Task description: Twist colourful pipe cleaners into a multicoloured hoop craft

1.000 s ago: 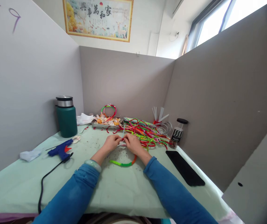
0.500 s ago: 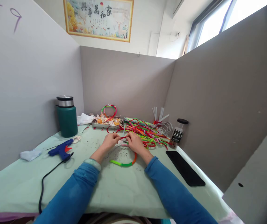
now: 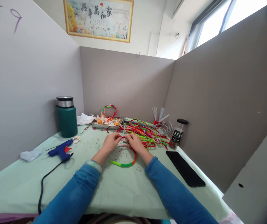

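Note:
My left hand (image 3: 111, 141) and my right hand (image 3: 134, 142) are close together over the middle of the table. Both have their fingers pinched on a short red fuzzy strip (image 3: 123, 137) that spans the small gap between them. Below them lies a hoop (image 3: 124, 165), wrapped in light green, green, orange and red. Its upper part runs up under my right hand, and a bare thin stretch shows at its left. Just behind my hands is a heap of colourful fuzzy stems (image 3: 145, 130).
A metal tray (image 3: 105, 126) of small pieces and a wrapped hoop (image 3: 109, 109) stand at the back. On the left are a green bottle (image 3: 67, 119) and a blue glue gun (image 3: 62, 151). On the right are a jar (image 3: 178, 133) and a black flat object (image 3: 185, 169).
My left hand has shifted slightly to the right, nearer my right hand. Both hands still pinch the red strip. The hoop below has barely moved.

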{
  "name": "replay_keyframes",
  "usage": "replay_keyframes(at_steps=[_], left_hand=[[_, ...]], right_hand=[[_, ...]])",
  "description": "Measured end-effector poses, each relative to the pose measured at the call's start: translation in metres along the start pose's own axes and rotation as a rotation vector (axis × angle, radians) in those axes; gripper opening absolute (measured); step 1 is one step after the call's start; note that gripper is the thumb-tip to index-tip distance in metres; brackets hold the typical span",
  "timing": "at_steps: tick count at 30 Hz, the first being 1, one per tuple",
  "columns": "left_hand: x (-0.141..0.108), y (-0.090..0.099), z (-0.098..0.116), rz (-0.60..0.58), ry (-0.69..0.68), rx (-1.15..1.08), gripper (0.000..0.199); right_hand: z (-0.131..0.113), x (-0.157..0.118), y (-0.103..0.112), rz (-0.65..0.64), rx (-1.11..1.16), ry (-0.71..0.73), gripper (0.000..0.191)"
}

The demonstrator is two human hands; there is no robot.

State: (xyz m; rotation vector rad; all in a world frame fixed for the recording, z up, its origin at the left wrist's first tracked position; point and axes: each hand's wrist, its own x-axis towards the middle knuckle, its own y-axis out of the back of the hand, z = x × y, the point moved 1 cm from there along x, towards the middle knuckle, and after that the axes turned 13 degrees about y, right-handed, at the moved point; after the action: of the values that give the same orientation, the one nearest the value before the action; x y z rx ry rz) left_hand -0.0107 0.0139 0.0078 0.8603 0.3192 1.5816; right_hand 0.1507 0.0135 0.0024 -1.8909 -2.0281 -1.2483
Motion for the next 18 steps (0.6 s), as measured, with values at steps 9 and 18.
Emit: replay_keyframes(at_steps=[9,18], left_hand=[[-0.015,0.003,0.01,0.13,-0.17,0.276,0.022],[-0.019,0.002,0.016,0.145,-0.149,0.468,0.027]], right_hand=[[-0.017,-0.002,0.0,0.0,0.423,-0.222,0.019],[-0.014,0.001,-0.001,-0.015,0.618,-0.461,0.019]])
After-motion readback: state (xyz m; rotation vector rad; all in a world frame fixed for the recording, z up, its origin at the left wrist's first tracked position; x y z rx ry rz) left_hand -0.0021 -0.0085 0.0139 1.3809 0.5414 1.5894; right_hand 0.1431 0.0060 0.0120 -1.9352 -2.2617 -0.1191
